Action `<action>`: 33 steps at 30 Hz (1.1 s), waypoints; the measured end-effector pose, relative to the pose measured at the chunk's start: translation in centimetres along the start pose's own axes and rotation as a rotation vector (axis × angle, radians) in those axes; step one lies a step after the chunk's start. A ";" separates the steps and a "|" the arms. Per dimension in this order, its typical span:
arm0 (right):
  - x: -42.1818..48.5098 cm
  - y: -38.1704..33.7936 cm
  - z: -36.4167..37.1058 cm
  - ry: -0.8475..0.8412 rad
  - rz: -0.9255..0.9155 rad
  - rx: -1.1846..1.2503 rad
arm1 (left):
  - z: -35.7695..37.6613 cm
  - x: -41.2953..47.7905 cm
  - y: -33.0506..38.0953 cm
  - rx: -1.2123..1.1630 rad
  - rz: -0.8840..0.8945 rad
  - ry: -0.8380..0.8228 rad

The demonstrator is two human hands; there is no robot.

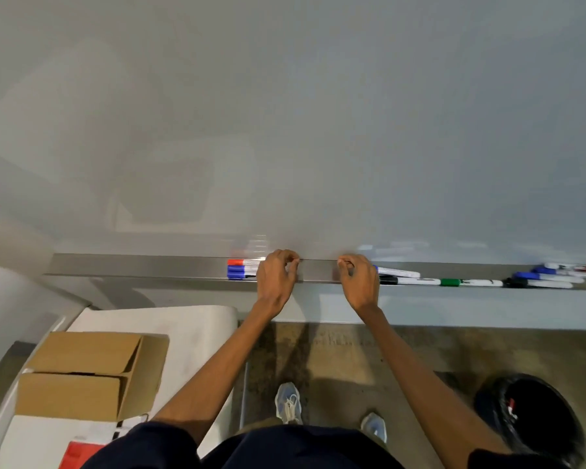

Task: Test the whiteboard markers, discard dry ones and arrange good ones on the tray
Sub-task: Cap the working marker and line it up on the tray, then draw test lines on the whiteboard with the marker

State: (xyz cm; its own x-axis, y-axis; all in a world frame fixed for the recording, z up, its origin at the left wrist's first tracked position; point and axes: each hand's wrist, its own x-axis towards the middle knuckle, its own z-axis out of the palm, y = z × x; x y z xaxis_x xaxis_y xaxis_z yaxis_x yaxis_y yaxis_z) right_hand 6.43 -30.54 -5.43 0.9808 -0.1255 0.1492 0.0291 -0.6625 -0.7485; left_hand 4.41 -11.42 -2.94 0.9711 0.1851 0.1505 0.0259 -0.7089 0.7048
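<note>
Three red and blue markers [242, 269] lie side by side on the tray [149, 267] under the whiteboard [285, 130], their far ends hidden behind the left hand [278, 277]. The right hand [359, 280] sits further along, just beside the scattered markers [467, 282] that run to the tray's right end. Both hands curl their fingers over the tray; I cannot tell whether either grips anything. A cardboard box [92, 374] sits lower left, a black bag [535, 414] lower right.

1. The left hand [277, 279] and right hand [360, 282] rest on the whiteboard [318, 130] tray [149, 265], fingers curled; whether they hold anything is hidden.
2. Red and blue markers [242, 269] lie beside the left hand; a green marker [450, 282] lies right of the right hand.
3. A cardboard box [92, 374] sits on the white table [197, 333]; a black bin [535, 418] stands on the floor.
</note>
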 end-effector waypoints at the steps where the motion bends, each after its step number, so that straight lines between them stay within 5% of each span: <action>1: 0.3 1.1 -1.2 0.016 0.006 -0.023 | 1.1 0.0 1.0 -0.002 0.027 -0.034; 11: 2.6 8.8 -8.1 -0.077 -0.092 -0.416 | 11.1 -0.2 9.3 0.225 0.262 -0.393; 18: 3.2 8.7 -8.8 -0.240 -0.059 -0.588 | 13.7 -0.9 9.8 0.286 0.207 -0.346; 22: 3.3 8.8 -9.3 -0.217 -0.175 -0.602 | 13.0 -1.1 10.2 0.204 0.160 -0.310; 33: 5.7 6.6 -14.0 -0.214 -0.564 -0.480 | 10.1 0.4 13.8 0.231 0.407 -0.288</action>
State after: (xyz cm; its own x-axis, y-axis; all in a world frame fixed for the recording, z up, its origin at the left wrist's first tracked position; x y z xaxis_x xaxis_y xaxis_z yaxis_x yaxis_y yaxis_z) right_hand 9.55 -45.96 -0.47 0.8597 0.4396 0.2601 0.4969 -0.8378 -0.2263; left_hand 7.57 -27.96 -0.17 0.9382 -0.3066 0.1604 -0.3459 -0.8213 0.4537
